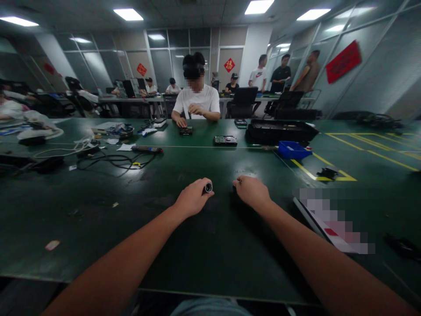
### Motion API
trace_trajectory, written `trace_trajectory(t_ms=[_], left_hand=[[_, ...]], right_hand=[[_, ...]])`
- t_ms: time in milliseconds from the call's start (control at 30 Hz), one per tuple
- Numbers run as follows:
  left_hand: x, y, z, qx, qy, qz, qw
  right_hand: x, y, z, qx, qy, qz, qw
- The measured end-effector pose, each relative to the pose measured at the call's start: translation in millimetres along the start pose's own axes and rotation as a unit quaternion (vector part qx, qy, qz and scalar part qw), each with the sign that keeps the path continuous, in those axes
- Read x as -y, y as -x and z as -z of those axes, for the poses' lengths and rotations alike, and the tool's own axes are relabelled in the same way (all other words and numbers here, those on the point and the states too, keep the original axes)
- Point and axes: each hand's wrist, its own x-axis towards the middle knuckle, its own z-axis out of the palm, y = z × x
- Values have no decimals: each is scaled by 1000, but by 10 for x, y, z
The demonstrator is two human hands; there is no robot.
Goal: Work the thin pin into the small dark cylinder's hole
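My left hand (194, 198) is closed around a short black cylinder (208, 188). Its round end, with a silvery rim, faces me; the rest is hidden in my fingers. A small gap to the right, my right hand (252, 191) is also closed, thumb and fingers together. A bit of something dark shows at its fingertips, too small to name. Both hands are held apart over the green table (190, 259), near its middle.
Opposite me a person in a white shirt (197, 103) handles a small device (186, 131). Beyond my hands lie a hard drive (225, 140), a blue bin (293, 150), a black tray (279, 131) and a dark cable (115, 163). A box-like object (324, 226) sits at right.
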Motion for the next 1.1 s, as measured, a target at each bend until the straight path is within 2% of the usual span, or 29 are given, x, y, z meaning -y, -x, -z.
trace_trajectory(t_ms=[200, 367, 567, 700, 967, 1100], left_hand=[[-5, 7, 4, -1, -3, 5, 1000], [-7, 1, 0, -6, -8, 5, 1000], [2, 5, -1, -14, 8, -5, 1000], [-11, -2, -16, -9, 43, -28, 999], [-84, 6, -31, 11, 93, -78, 993], [-80, 6, -41, 11, 85, -81, 993]], right_hand=[[26, -40, -61, 13, -7, 39, 999], [148, 102, -12, 11, -39, 119, 992], [320, 390, 92, -57, -187, 218, 956], [376, 479, 113, -76, -220, 259, 937], [334, 403, -4, -104, -206, 297, 927], [342, 410, -13, -118, -199, 302, 925]])
